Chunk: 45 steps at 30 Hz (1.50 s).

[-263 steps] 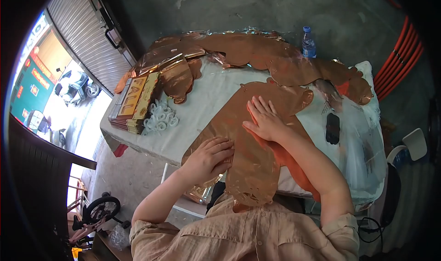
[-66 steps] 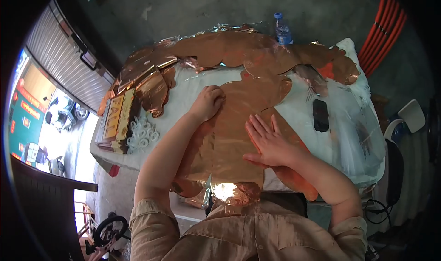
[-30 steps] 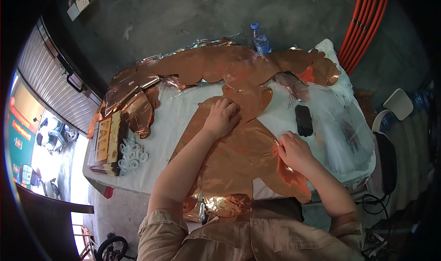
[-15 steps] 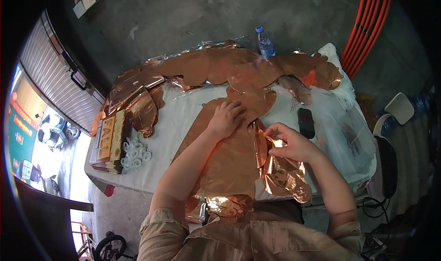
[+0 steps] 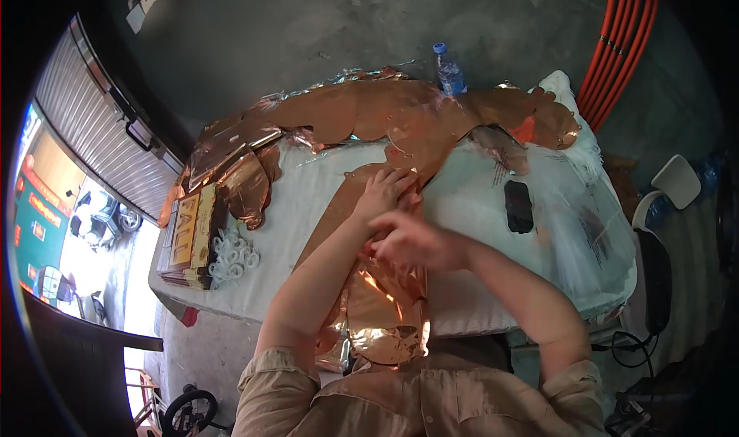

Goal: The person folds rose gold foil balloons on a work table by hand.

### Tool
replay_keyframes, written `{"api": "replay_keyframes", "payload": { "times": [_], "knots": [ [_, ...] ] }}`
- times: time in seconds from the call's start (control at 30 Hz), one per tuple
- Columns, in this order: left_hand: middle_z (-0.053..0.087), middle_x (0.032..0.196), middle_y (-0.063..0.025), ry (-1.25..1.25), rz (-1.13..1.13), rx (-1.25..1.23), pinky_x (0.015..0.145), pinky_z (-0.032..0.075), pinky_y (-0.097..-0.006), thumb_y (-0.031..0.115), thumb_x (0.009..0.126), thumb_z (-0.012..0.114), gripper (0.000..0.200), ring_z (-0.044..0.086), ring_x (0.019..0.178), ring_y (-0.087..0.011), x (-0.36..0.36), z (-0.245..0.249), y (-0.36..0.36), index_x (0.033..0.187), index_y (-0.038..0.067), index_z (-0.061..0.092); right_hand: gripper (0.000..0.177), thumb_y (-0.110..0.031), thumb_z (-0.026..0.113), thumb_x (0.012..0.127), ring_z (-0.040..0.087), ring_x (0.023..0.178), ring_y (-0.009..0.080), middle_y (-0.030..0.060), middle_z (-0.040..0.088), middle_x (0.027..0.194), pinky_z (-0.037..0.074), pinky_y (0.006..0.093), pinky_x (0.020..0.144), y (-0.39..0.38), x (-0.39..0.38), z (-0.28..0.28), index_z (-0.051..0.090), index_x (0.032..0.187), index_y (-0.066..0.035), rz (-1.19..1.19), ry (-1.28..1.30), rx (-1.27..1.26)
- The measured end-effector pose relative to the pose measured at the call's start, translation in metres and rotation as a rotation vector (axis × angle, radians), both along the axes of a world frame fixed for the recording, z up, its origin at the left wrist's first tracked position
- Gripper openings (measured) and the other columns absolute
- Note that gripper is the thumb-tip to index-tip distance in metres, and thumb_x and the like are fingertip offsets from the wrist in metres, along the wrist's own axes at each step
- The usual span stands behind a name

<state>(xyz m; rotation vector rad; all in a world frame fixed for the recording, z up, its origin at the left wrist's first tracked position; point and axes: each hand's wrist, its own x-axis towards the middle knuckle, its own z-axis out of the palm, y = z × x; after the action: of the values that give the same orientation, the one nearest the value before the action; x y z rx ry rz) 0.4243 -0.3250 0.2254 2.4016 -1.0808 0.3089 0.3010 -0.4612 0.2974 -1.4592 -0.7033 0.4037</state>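
Note:
My left hand (image 5: 385,195) lies on the upper part of a flat copper-coloured foil balloon (image 5: 331,220), fingers stretched over it and pressing it down. Just below and to its right, my right hand (image 5: 422,241) is over the same balloon, one finger pointing left; motion smears its other fingers. A shiny crumpled foil part (image 5: 385,298) lies folded over the balloon's lower half, which reaches the table edge near my body. At the top, the balloon adjoins a long spread of copper foil (image 5: 346,110) along the back of the table.
Printed packs (image 5: 187,237) are stacked at the left beside a pile of white plastic rings (image 5: 233,256). A water bottle (image 5: 449,71) stands at the back. To the right lie a black case (image 5: 519,206) and clear plastic bags (image 5: 573,229) on the white-covered table (image 5: 469,298).
My right hand has moved left from the balloon's right side to its middle. The loose foil part that hung at the right is now folded over the balloon. My left hand has stayed.

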Motion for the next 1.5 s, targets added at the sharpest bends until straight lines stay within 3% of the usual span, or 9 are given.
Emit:
{"api": "replay_keyframes", "payload": {
  "times": [0.13,0.2,0.57,0.63,0.83,0.97,1.2,1.3,1.5],
  "knots": [
    [0.049,0.134,-0.0073,-0.012,0.013,0.007,0.101,0.035,-0.0440,0.029,0.088,0.059,0.046,0.042,0.123,-0.0299,-0.008,0.007,0.001,0.130,0.012,0.053,0.025,-0.018,0.055,0.092,0.061,0.096,0.0269,0.0132,0.063,0.097,0.047,0.0388,0.087,-0.055,0.022,-0.028,0.052,0.107,0.002,-0.270,0.040,-0.039],
    [0.050,0.134,-0.0076,-0.016,0.008,0.008,0.101,0.035,-0.0438,0.026,0.088,0.058,0.046,0.043,0.122,-0.0301,-0.007,0.007,0.000,0.131,0.012,0.052,0.019,-0.010,0.054,0.086,0.058,0.098,0.0340,0.0162,0.062,0.098,0.045,0.0431,0.089,-0.061,0.028,-0.041,0.056,0.100,0.003,-0.579,-0.430,-0.783],
    [0.053,0.125,-0.0066,-0.015,0.030,0.194,0.097,0.036,-0.0431,0.031,0.086,0.059,0.033,0.043,0.120,-0.0293,0.000,0.002,0.003,0.112,0.011,0.059,0.026,-0.011,0.050,0.082,0.048,0.111,0.0360,0.0204,0.053,0.115,0.038,0.0480,0.096,-0.031,0.099,-0.072,0.056,0.104,0.004,-0.795,-0.596,-0.959],
    [0.049,0.130,-0.0092,0.077,0.029,0.214,0.101,0.033,-0.0435,0.025,0.085,0.058,0.034,0.039,0.124,-0.0309,-0.008,0.019,0.002,0.116,0.010,0.057,0.029,-0.012,0.050,0.083,0.049,0.110,0.0351,0.0193,0.054,0.113,0.038,0.0484,0.095,-0.032,0.121,-0.103,0.054,0.108,0.002,-1.077,-0.980,-0.931],
    [0.045,0.132,-0.0175,0.118,0.025,0.082,0.104,0.030,-0.0461,0.018,0.084,0.058,0.037,0.036,0.125,-0.0380,-0.003,-0.003,0.004,0.119,0.006,0.055,0.032,-0.014,0.050,0.085,0.046,0.122,0.0318,0.0163,0.054,0.122,0.036,0.0484,0.099,-0.024,0.130,-0.071,0.052,0.113,0.001,-0.832,-0.444,-0.905],
    [0.046,0.131,-0.0199,0.240,0.043,0.224,0.105,0.029,-0.0465,0.021,0.087,0.056,0.035,0.037,0.126,-0.0393,-0.008,0.015,0.004,0.118,0.005,0.056,0.033,-0.016,0.050,0.086,0.042,0.128,0.0295,0.0145,0.051,0.129,0.035,0.0479,0.102,-0.025,0.141,-0.083,0.052,0.116,-0.001,-0.921,-0.691,-0.811],
    [0.060,0.113,-0.0157,0.063,0.060,0.204,0.103,0.033,-0.0456,0.033,0.087,0.057,0.035,0.050,0.116,-0.0340,-0.008,0.005,0.005,0.113,0.010,0.061,0.045,-0.022,0.042,0.094,0.027,0.140,0.0303,0.0115,0.031,0.151,0.024,0.0488,0.111,-0.029,0.166,-0.083,0.041,0.137,-0.006,-0.811,-0.383,-1.017],
    [0.057,0.118,-0.0158,-0.013,-0.020,0.025,0.103,0.032,-0.0463,0.031,0.085,0.058,0.034,0.047,0.118,-0.0345,-0.004,-0.001,0.002,0.112,0.010,0.061,0.050,-0.023,0.044,0.094,0.038,0.129,0.0400,0.0237,0.036,0.143,0.034,0.0459,0.103,-0.031,0.133,-0.061,0.035,0.137,0.001,-0.801,-0.170,-0.369],
    [0.050,0.129,-0.0173,0.054,-0.049,-0.001,0.104,0.031,-0.0484,0.027,0.085,0.057,0.036,0.042,0.123,-0.0376,-0.005,-0.004,0.004,0.115,0.008,0.060,0.061,-0.031,0.048,0.095,0.036,0.130,0.0412,0.0286,0.034,0.142,0.030,0.0457,0.106,-0.027,0.051,-0.074,0.029,0.138,0.007,-0.739,-0.355,-0.659]
  ]
}}
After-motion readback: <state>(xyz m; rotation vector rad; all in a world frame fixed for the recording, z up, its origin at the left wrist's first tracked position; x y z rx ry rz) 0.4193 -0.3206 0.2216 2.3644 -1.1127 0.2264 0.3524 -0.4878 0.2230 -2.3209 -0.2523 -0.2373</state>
